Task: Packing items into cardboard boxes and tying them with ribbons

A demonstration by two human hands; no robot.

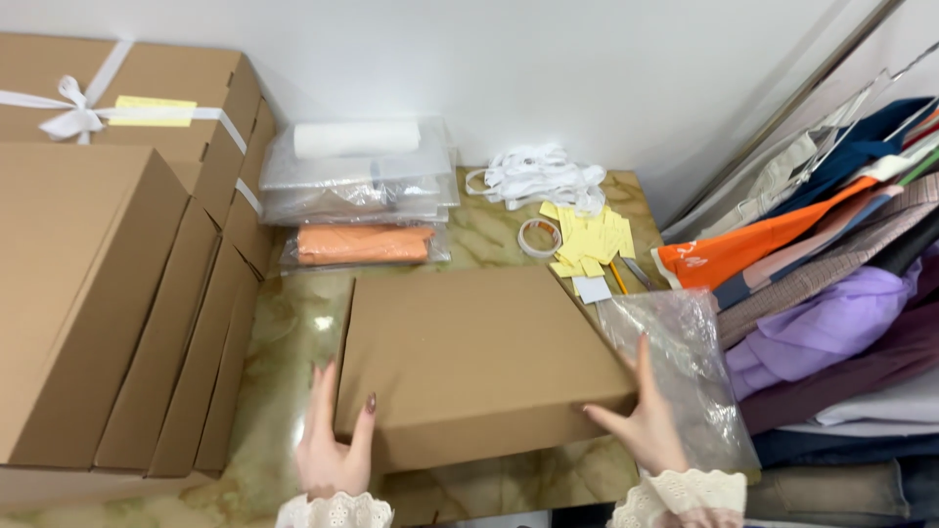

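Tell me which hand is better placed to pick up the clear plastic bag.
Right. The right hand grips the box at its right corner, and the bag lies right beside it, apparently touching. The left hand holds the box's left corner, with the whole box between it and the bag.

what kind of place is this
Probably a small packing spot for clothing orders: the left hand and right hand grip a flat cardboard box, by stacked boxes, bagged garments and hanging clothes.
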